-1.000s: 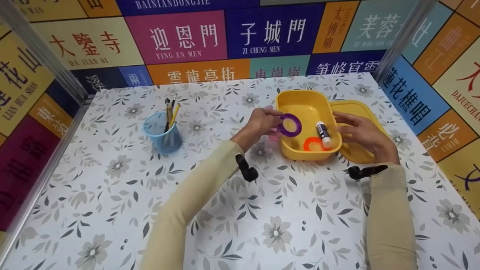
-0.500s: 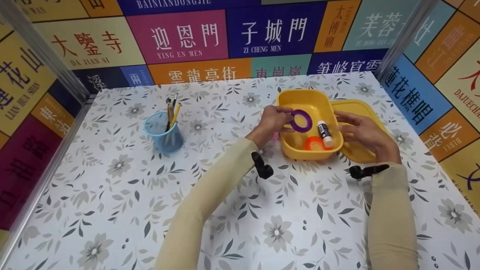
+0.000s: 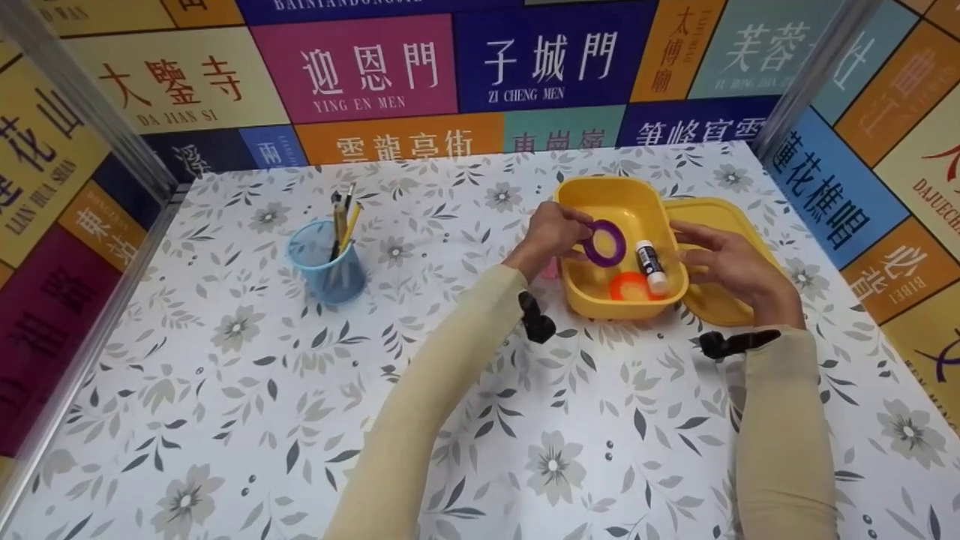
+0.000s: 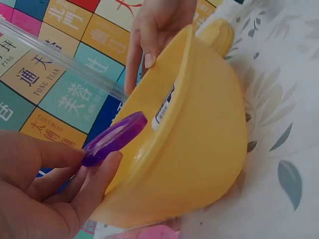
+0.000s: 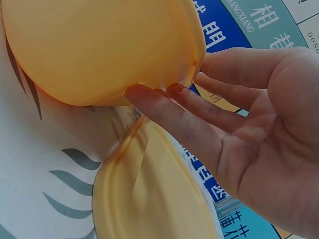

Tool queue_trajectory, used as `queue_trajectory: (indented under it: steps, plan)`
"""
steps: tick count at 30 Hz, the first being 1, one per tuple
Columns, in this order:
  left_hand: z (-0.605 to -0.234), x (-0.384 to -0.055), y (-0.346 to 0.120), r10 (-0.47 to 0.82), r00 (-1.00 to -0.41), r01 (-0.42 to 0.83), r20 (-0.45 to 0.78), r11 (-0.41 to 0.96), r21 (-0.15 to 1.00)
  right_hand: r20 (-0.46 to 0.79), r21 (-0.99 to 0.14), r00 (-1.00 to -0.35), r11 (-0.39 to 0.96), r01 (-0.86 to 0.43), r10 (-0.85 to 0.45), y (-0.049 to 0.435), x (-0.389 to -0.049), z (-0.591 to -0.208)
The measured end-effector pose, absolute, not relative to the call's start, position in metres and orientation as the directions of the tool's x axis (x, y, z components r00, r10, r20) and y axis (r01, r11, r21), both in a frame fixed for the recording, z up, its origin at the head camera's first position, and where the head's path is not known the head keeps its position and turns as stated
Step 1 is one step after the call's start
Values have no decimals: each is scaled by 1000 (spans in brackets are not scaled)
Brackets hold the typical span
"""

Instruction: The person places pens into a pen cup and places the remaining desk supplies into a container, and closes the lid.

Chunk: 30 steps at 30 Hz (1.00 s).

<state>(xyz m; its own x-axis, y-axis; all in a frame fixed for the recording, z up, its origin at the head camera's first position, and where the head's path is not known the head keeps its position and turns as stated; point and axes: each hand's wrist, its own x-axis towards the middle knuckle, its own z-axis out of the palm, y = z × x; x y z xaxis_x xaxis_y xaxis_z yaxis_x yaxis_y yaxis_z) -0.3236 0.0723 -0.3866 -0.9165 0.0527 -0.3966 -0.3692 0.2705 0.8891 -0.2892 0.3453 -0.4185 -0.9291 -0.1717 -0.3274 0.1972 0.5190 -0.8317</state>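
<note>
My left hand [image 3: 553,234] pinches a purple roll of tape [image 3: 606,259] between thumb and fingers, over the left side of a yellow box [image 3: 611,309]. The left wrist view shows the roll of tape [image 4: 119,137] tilted at the rim. Inside the box lie a glue stick [image 3: 648,262] with a dark label and an orange ring [image 3: 619,289]. At the right side of the box is my right hand [image 3: 731,266]. Its fingers are extended, with the fingertips [image 5: 137,93] against the outer wall in the right wrist view.
A yellow lid [image 3: 731,214] lies right of the box, partly under my right hand. Something pink [image 4: 152,233] shows by the box's left side. A light blue cup [image 3: 330,274] with brushes and a pencil stands at the left. Printed panels enclose the table.
My left hand has moved right with the purple roll of tape, bringing it from the box's left rim to over the inside. The right hand stays at the box's right side.
</note>
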Motion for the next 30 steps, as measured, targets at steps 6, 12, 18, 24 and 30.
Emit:
queue_trajectory:
  steps: [6, 12, 18, 24, 30]
  plan:
    - [-384, -324, 68, 84, -918, -336, -387, 349, 875, -333, -833, -926, 517, 200, -178, 345, -290, -420]
    - [-382, -322, 66, 104, -923, -310, -370, 370, 876, -320, -832, -931, 522, 187, -177, 346, -290, -419]
    - [-383, -320, 72, 126, -938, -233, -322, 457, 858, -323, -837, -930, 511, 194, -177, 347, -291, -421]
    - [-385, -314, 78, 143, -964, -95, -222, 596, 797, -325, -836, -927, 515, 190, -185, 347, -290, -421]
    - [-386, -310, 83, 147, -964, -97, -223, 587, 804, -307, -840, -933, 514, 172, -190, 348, -291, -421]
